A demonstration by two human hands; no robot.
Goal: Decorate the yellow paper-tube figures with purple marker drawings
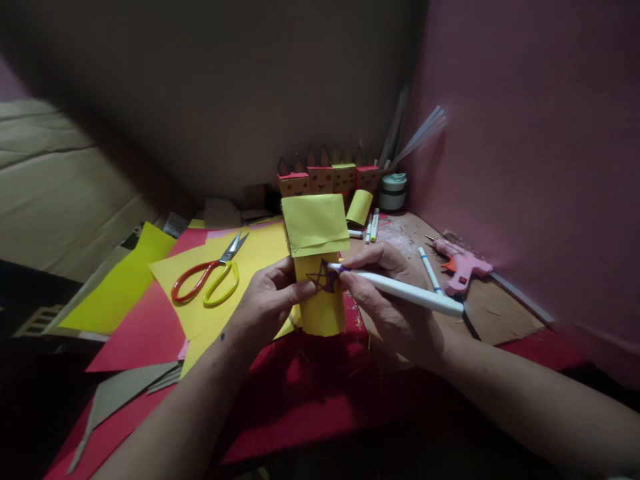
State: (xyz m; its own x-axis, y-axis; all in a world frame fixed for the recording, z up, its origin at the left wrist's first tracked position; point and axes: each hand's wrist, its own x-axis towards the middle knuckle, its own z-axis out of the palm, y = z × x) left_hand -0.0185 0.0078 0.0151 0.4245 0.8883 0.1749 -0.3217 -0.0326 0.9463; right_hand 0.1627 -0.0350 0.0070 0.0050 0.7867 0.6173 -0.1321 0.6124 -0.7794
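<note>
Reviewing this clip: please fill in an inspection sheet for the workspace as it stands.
Surface: red covering, with cardboard on the right.
Job's things: yellow paper piece under a paler flap; dark star drawn on it; white marker, tip at the star.
Clutter: scissors, blades slightly parted, on yellow sheets; pink glue gun; blue-banded marker beside it; scraps.
Grip: left hand holds the piece; right hand holds the marker.
Cables: nothing seen for certain.
Surroundings: pink wall on the right; dim light; row of cardboard figures at the back.
</note>
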